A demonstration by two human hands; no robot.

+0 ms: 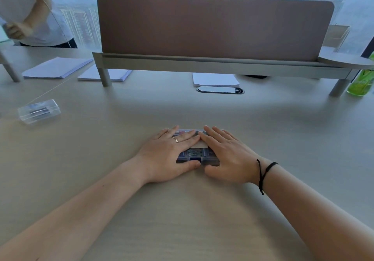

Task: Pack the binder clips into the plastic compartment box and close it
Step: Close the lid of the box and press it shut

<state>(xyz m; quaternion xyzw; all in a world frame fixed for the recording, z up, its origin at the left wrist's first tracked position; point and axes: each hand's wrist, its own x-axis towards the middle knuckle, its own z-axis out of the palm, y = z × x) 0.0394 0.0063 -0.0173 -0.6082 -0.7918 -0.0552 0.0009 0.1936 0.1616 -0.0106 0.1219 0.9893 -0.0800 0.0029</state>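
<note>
The plastic compartment box (197, 155) lies flat on the table (101, 149) at the centre of the frame, lid down, with small coloured binder clips (195, 151) faintly visible through the clear plastic between the hands. The left hand (172, 153) and the right hand (226, 155) lie palm-down on the lid, one on each half, so that pressure appears spread evenly across it. The fingers (186, 137) of both hands are straight and slightly spread, the index tips meeting over the far edge of the box; both thumbs rest against the near front edge beside a dark latch tab (194, 162). This placement suits pressing the lid home and seating the latch, so the closing step is judged to be in hand; whether the latch is engaged cannot be told. A second clear case (39, 111) sits well apart at middle left. Paper stacks (57, 68) lie beneath the raised partition shelf (202, 62) in the upper half, a green bottle (361, 80) stands at the right edge, and another person (30, 11) stands at upper left.
</note>
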